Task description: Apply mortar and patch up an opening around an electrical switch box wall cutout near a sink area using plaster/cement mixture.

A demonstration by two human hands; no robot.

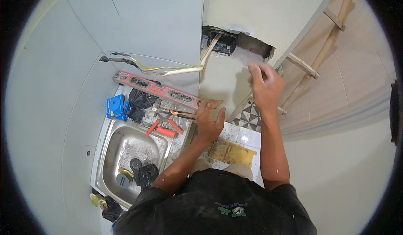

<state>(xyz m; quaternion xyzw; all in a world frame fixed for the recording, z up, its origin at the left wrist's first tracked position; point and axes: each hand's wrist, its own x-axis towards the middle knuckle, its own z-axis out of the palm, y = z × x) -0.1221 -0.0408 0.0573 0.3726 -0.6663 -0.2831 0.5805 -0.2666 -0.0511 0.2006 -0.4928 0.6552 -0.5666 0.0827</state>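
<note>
Right hand [267, 88]: Raised just below the wall slot [254, 47], fingers curled. We find the fingertips blurred and cannot tell whether thumb and fingers meet or pinch anything.
Left hand [210, 121]: Thumb and fingers stand apart, by the end of the red level [159, 90]; we cannot tell whether they touch it.
Level: Slants up and away to the left of the left hand, by whose fingers its near end lies.
Box [226, 49]: Black, in the slot, up and left of the right hand; its inside is too dark for us to read.
Cable [184, 71]: White, leaves the box and bends left, above the left hand.
Pliers [166, 131]: Red-handled, left of the left hand, partly lost to us among clutter.
Sink [108, 158]: Below and left of the left hand, its lower edge cut by a sleeve [138, 205].
Ladder [325, 50]: Right of the right hand, its top cut off.
</note>
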